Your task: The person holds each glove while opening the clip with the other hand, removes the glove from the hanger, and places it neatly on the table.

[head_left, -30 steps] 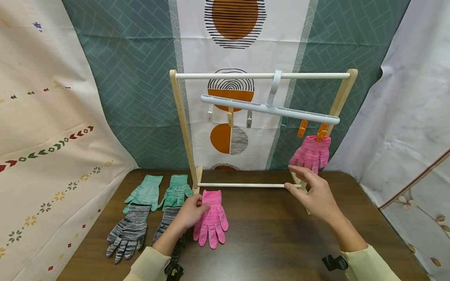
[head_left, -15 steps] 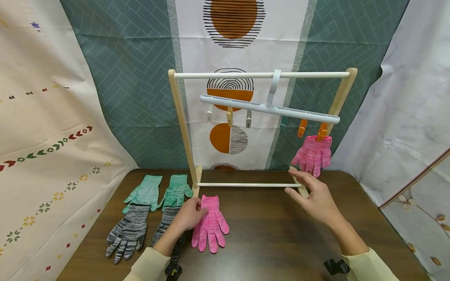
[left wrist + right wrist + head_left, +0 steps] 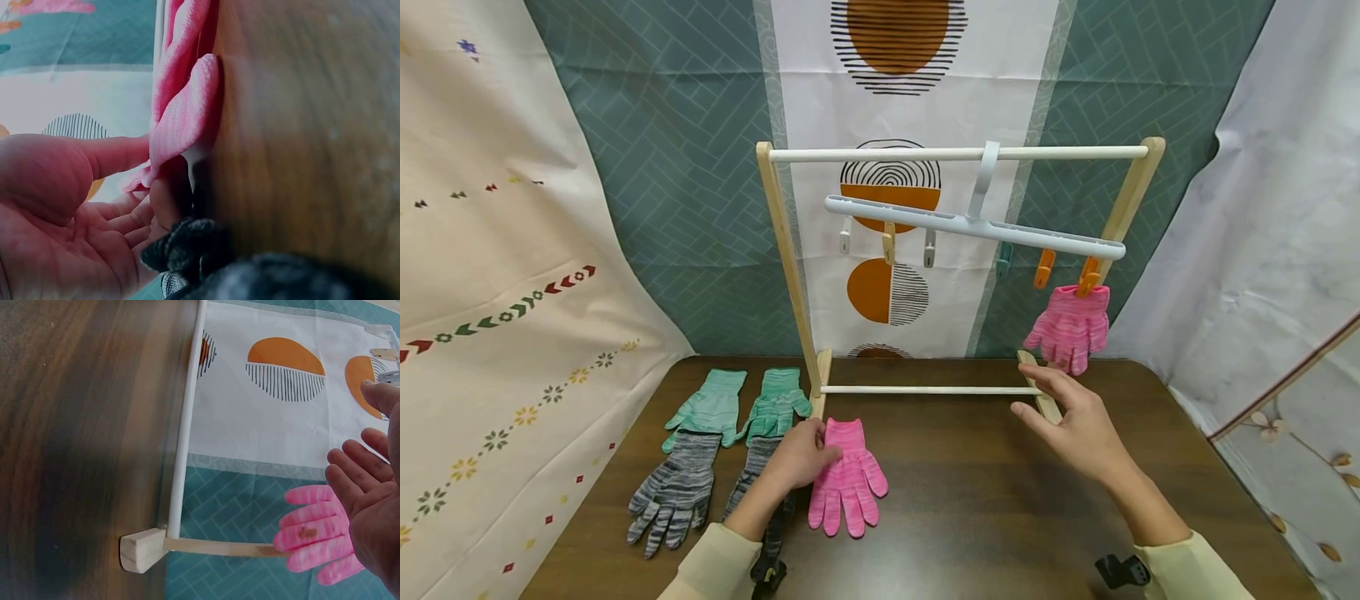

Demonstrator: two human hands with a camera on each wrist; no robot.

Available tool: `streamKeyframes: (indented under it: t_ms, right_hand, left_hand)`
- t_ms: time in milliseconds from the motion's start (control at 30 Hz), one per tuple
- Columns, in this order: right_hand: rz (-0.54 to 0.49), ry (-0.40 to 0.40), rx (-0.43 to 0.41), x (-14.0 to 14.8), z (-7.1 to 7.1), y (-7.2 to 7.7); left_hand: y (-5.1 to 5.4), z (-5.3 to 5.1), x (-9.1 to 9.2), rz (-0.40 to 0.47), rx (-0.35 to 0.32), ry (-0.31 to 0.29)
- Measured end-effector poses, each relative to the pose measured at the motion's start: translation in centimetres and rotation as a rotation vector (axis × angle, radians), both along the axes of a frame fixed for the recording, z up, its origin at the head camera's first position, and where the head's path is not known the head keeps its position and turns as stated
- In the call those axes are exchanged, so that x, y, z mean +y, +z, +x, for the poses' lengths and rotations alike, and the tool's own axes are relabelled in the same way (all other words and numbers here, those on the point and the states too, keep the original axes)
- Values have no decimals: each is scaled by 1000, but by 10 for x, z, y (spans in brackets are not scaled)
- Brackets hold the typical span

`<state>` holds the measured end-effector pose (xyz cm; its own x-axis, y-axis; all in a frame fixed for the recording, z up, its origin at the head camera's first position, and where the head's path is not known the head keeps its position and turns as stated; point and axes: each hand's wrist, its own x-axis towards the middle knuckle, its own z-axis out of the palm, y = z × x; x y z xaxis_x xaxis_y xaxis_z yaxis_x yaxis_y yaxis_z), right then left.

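My left hand (image 3: 803,454) pinches the cuff edge of a pink glove (image 3: 850,483) lying on the table. In the left wrist view the thumb is on top of the glove (image 3: 184,119) and fingers are beneath it. A second pink glove (image 3: 1070,329) hangs by its cuff from an orange clothespin (image 3: 1087,279) at the right end of a pale blue hanger (image 3: 977,225). Just below that hanging glove, my right hand (image 3: 1078,425) hovers with nothing in it, thumb and fingers apart. The right wrist view shows its bare palm (image 3: 381,519) beside the glove.
The hanger hooks over the top bar (image 3: 880,155) of a wooden rack, with several clothespins along it. To the left lie green gloves (image 3: 718,404) and grey striped gloves (image 3: 677,492), one partly behind my left arm. A low crossbar (image 3: 925,390) joins the rack's feet.
My left hand has drawn the pink glove slightly toward me and left. The hanging glove has shifted a little to the right, while my right hand stays almost in place.
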<state>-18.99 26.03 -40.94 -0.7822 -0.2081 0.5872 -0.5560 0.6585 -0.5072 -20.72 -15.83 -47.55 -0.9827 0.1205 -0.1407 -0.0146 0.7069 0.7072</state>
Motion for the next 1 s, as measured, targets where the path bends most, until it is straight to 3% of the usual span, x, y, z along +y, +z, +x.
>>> streamKeyframes:
  t_ms: [333, 533, 1000]
  right_hand:
    - [6, -3, -1, 4, 0, 1]
    - [13, -26, 8, 8, 1, 2]
    - [17, -33, 57, 18, 6, 12]
  left_hand:
    - [3, 3, -4, 17, 24, 25]
    - [4, 3, -5, -24, 42, 38]
    - [9, 1, 2, -46, 77, 22]
